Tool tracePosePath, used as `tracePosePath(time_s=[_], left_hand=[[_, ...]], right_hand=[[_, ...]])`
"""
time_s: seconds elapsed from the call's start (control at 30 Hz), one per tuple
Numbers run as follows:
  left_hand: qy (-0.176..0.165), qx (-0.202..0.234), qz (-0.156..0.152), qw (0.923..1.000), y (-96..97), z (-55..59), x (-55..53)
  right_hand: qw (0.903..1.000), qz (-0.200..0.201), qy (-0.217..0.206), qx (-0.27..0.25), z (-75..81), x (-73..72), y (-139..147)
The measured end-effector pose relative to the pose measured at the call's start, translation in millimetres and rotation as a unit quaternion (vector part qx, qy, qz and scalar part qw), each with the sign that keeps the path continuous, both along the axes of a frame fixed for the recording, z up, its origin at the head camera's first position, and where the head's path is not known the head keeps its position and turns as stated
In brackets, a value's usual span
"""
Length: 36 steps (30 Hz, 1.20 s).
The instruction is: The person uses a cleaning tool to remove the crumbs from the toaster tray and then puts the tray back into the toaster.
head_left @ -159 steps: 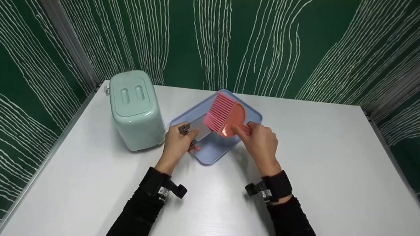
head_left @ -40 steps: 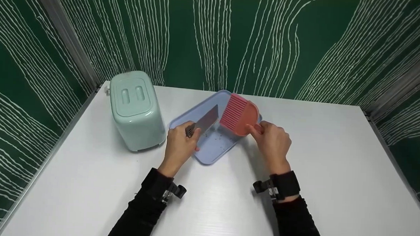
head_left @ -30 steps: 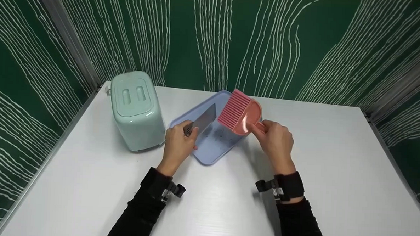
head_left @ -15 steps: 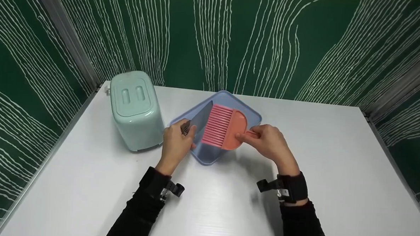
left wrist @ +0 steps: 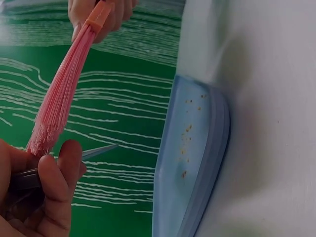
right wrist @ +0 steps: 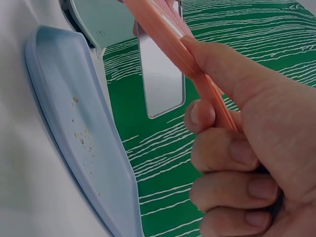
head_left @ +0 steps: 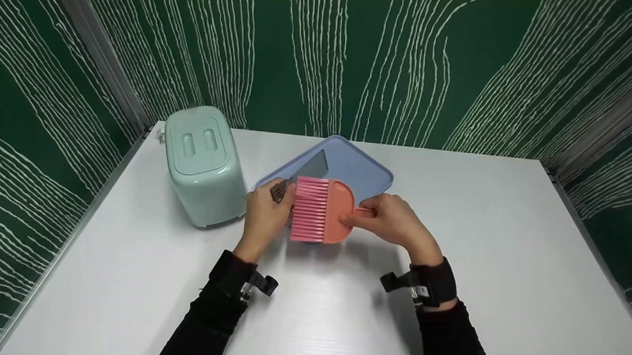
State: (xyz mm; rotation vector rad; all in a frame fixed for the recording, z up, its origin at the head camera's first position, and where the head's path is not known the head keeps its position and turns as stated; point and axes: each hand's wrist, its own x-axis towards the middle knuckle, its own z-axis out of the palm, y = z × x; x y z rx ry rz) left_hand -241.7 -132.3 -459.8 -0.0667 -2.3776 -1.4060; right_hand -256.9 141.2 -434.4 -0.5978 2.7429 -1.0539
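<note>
My left hand [head_left: 264, 212] grips the dark end of a thin metal crumb tray [head_left: 314, 167], held tilted above a blue tray [head_left: 367, 171]. The handle of an orange brush [head_left: 339, 213] with pink bristles is pinched in my right hand [head_left: 394, 218], fingers curled round it in the right wrist view. In the head view the bristles hide part of the crumb tray and my left fingertips. Seen from the left wrist, the bristle tips [left wrist: 42, 140] are right at my left thumb and the dark end. Small brown crumbs [right wrist: 82, 140] lie scattered in the blue tray.
A mint-green toaster [head_left: 204, 167] stands on the white table [head_left: 479, 232], left of the blue tray and close to my left hand. Green walls [head_left: 406, 69] with white wavy lines rise behind the table and along its sides.
The brush has swept from the right of the crumb tray leftward and nearer to me, ending over my left fingers; its bristles now point left. My left hand has hardly moved, still gripping the crumb tray.
</note>
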Motion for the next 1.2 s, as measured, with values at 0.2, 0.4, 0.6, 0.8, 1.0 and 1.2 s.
tracePosePath(time_s=[0.2,0.4,0.6,0.8,1.0,1.2], left_hand=[[0.006,0.012,0.000,0.9999,-0.7,0.5,-1.1],[0.000,0.036,-0.016,0.9992,-1.7,1.4,-0.2],[0.024,0.009,-0.008,0.9996,-2.1,1.8,0.0],[0.033,0.004,-0.010,0.9994,-1.3,2.1,0.6],[0.044,0.009,-0.035,0.9984,0.0,3.9,2.7],[0.053,-0.019,-0.038,0.9977,1.5,3.9,3.0]], right_hand=[[0.9998,0.015,-0.008,-0.011,0.3,0.3,-1.5],[0.9996,0.024,-0.011,-0.007,-0.3,0.2,0.0],[0.9989,0.044,-0.016,0.003,-2.3,1.4,-4.1],[0.9988,0.038,-0.030,0.012,-6.5,0.9,-3.2],[0.9989,0.021,-0.033,0.026,-12.2,-3.6,1.6],[0.9984,-0.003,-0.050,0.026,-15.2,-7.0,5.0]])
